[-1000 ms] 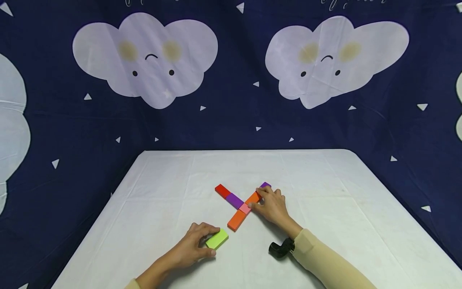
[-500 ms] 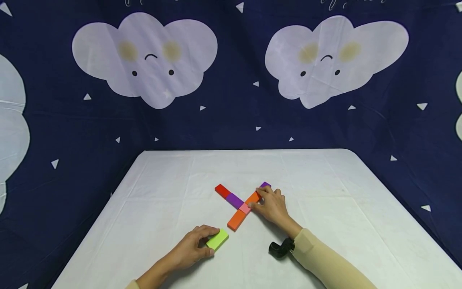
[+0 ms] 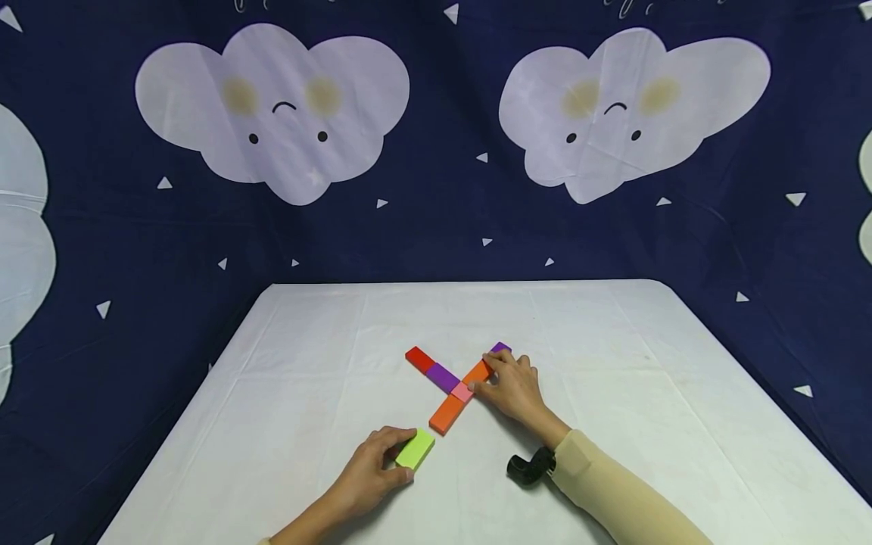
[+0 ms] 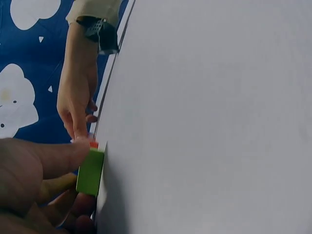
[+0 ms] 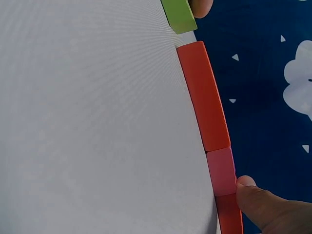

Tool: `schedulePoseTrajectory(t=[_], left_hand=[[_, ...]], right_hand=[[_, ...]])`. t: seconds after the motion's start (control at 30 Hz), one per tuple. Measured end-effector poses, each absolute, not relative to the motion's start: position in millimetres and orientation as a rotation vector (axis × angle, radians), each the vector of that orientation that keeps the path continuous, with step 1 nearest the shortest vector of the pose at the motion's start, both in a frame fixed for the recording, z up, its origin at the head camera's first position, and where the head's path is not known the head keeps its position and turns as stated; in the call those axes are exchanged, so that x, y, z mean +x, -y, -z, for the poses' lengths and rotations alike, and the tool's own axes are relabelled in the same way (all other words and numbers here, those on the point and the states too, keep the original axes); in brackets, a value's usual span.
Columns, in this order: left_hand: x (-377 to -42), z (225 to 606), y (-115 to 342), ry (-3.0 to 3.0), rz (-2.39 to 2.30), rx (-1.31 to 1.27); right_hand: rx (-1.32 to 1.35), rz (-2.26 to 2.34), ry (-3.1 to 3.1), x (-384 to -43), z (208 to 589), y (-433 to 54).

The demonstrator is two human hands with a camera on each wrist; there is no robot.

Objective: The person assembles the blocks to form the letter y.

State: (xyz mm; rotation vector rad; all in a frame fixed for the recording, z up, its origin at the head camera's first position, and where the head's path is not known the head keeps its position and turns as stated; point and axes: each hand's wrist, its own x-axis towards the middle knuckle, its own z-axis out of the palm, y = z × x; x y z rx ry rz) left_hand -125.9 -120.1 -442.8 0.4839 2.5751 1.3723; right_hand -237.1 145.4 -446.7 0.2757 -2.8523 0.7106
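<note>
Between thumb and fingers, my left hand (image 3: 371, 473) pinches a lime-green block (image 3: 415, 450) just short of the near end of a row of blocks. That row runs from a near orange block (image 3: 446, 414) through a small pink block (image 3: 462, 392) and a far orange block (image 3: 478, 372) to a purple block (image 3: 501, 347). My right hand (image 3: 514, 390) holds the far orange block, thumb by the pink joint and index finger toward the purple end. In the right wrist view, a gap separates the green block (image 5: 180, 17) from the near orange block.
A second purple block (image 3: 443, 378) and a red block (image 3: 418, 359) branch off the pink block to the far left. All lie on a white-covered table (image 3: 306, 356). A black wrist device (image 3: 530, 467) hangs beside the right sleeve. A dark blue cloud-print curtain (image 3: 450, 227) stands behind.
My left hand has shifted slightly right with the green block, bringing it a little closer to the near orange block. The right hand and the joined blocks have stayed put.
</note>
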Motion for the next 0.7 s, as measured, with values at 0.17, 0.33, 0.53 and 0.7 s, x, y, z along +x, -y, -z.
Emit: schedulePoseTrajectory(t=[0.17,0.33,0.53,0.7], left_hand=[[-123,443,113,-2.624,-1.377,0.439],[-123,443,107,-2.662,-1.365,0.412],[-123,445,101,-2.703,-1.352,0.408],[-123,445,99,-2.719,-1.341,0.412]], right_hand=[[0.276,-0.705,2.852,-237,447,-145],[0.272,-0.714,2.858,-237,447,-146],[0.277,-0.716,2.849,-238,448,-145],[0.279,-0.723,2.849,-237,447,-145]])
